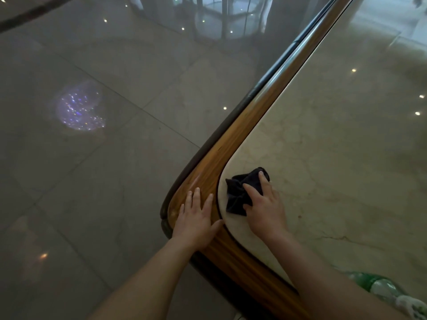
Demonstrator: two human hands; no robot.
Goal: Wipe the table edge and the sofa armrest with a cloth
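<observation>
Both bare forearms reach up from the bottom of the frame toward the rounded corner of the surface [335, 139], a cream marble top bordered by a glossy wooden edge [233, 144] that runs diagonally to the upper right. The left hand [196, 218] lies flat and open on the wooden edge at the corner, fingers spread and pointing up the frame, thumb angled out toward the marble, holding nothing. The right hand [265, 204] rests palm down on the marble just inside the corner, its fingers pressing a crumpled black cloth [240, 192] against the stone; the cloth bunches out to the left of the fingers, close to the wood border. Polished floor tiles [92, 158] fill the left of the frame.
</observation>
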